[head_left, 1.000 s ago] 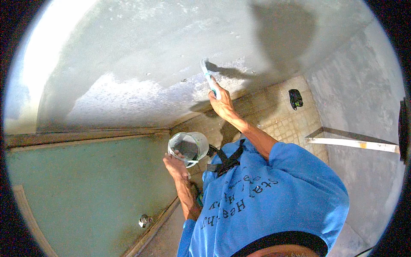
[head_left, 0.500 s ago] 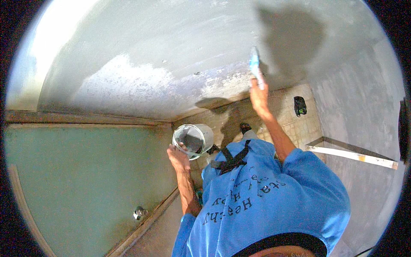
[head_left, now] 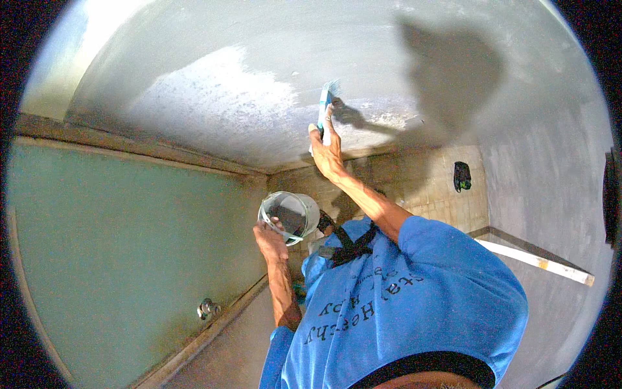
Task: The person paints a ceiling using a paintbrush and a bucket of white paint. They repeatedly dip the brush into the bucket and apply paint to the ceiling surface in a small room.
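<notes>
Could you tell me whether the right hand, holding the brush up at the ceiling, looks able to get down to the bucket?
Probably yes. The right hand holds the brush against the ceiling, and the left hand holds the bucket just below, its mouth open, with nothing between.

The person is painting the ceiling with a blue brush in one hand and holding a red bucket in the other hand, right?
Not quite. The bucket is clear, see-through plastic, not red, as the head view shows. The rest holds: the right hand presses a blue brush to the grey ceiling, and the left hand holds the bucket.
</notes>
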A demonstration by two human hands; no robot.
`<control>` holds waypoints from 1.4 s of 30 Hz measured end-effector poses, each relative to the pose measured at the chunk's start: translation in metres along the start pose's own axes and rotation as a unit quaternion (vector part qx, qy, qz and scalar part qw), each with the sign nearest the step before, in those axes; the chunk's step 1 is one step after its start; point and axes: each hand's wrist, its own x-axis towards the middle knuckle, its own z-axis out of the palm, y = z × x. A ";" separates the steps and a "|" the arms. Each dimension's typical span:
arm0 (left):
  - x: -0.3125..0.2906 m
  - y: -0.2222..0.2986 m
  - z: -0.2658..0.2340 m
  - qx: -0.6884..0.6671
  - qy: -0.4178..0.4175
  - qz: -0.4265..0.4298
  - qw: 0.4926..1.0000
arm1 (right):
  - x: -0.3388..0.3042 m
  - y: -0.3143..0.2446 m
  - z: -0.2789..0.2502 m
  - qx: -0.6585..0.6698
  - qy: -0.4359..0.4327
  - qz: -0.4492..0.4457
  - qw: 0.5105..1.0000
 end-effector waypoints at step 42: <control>-0.001 0.011 -0.025 0.012 0.036 -0.019 0.999 | -0.033 0.051 0.062 -0.122 -0.105 -0.043 0.986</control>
